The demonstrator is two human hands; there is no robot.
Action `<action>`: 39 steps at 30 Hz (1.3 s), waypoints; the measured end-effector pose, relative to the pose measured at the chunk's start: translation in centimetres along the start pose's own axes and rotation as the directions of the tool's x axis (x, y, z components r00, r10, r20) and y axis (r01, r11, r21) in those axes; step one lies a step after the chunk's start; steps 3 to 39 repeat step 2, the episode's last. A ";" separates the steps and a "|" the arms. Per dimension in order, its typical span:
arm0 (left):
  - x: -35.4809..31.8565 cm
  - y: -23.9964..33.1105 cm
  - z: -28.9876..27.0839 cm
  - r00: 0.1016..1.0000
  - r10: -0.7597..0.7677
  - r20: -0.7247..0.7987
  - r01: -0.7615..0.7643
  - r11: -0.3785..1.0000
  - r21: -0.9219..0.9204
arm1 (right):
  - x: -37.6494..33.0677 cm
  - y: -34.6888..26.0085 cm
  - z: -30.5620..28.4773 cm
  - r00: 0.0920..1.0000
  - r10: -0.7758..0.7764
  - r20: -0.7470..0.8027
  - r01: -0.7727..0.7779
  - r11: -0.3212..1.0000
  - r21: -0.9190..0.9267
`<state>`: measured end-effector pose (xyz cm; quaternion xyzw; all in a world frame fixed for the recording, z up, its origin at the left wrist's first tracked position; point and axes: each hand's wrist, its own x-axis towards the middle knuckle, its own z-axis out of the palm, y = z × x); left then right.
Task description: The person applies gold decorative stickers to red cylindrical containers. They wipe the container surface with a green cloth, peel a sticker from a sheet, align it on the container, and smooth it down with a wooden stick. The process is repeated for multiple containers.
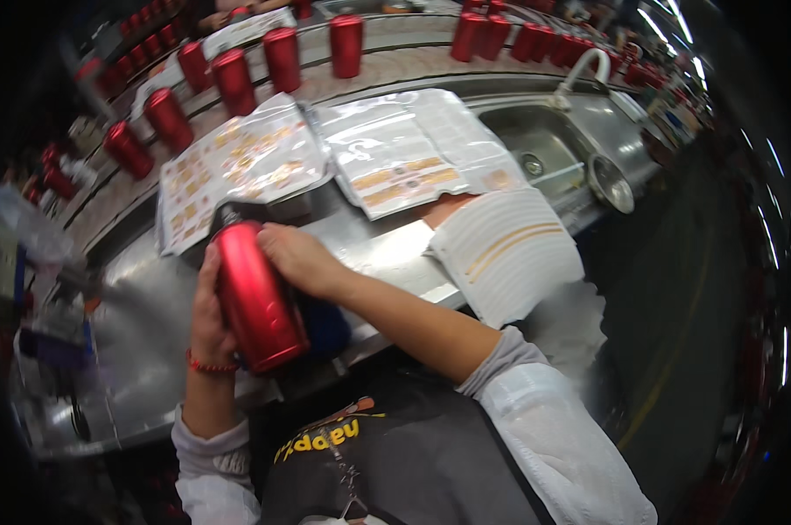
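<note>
A shiny red metal tumbler is tilted in front of me above the steel bench. My left hand wraps its left side, the fingers partly hidden behind it. Against the tumbler's upper right side rests my right hand, its fingers bent over the edge; whether anything small is pinched there I cannot make out. Just beyond the tumbler's far end lies a dark piece, its kind unclear. Sheets of printed decals, one with small orange patterns and one with gold bands, lie past my hands.
A white sheet with gold stripes hangs over the bench edge at right. Behind it is a steel sink with a white faucet and a round metal dish. Several red tumblers stand on the curved conveyor at the back.
</note>
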<state>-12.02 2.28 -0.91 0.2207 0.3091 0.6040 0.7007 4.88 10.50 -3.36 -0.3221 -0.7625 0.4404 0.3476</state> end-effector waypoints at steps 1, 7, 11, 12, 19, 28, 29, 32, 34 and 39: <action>0.1 0.1 -0.4 1.000 0.007 0.012 -0.007 1.000 0.030 | -0.2 -0.6 -0.3 1.000 -0.014 0.004 0.014 1.000 -0.023; 0.4 -0.2 -1.2 0.990 0.119 -0.073 -0.103 0.976 0.194 | 0.3 -1.2 3.2 0.994 -0.041 0.099 0.038 0.999 0.034; 0.4 -0.2 -1.2 0.990 0.119 -0.073 -0.103 0.976 0.194 | 0.3 -1.2 3.2 0.994 -0.041 0.099 0.038 0.999 0.034; 0.4 -0.2 -1.2 0.990 0.119 -0.073 -0.103 0.976 0.194 | 0.3 -1.2 3.2 0.994 -0.041 0.099 0.038 0.999 0.034; 0.4 -0.2 -1.2 0.990 0.119 -0.073 -0.103 0.976 0.194 | 0.3 -1.2 3.2 0.994 -0.041 0.099 0.038 0.999 0.034; 0.4 -0.2 -1.2 0.990 0.119 -0.073 -0.103 0.976 0.194 | 0.3 -1.2 3.2 0.994 -0.041 0.099 0.038 0.999 0.034; 0.4 -0.2 -1.2 0.990 0.119 -0.073 -0.103 0.976 0.194 | 0.3 -1.2 3.2 0.994 -0.041 0.099 0.038 0.999 0.034; 0.4 -0.2 -1.2 0.990 0.119 -0.073 -0.103 0.976 0.194 | 0.3 -1.2 3.2 0.994 -0.041 0.099 0.038 0.999 0.034; 0.4 -0.2 -1.2 0.990 0.119 -0.073 -0.103 0.976 0.194 | 0.3 -1.2 3.2 0.994 -0.041 0.099 0.038 0.999 0.034; 0.4 -0.2 -1.2 0.990 0.119 -0.073 -0.103 0.976 0.194 | 0.3 -1.2 3.2 0.994 -0.041 0.099 0.038 0.999 0.034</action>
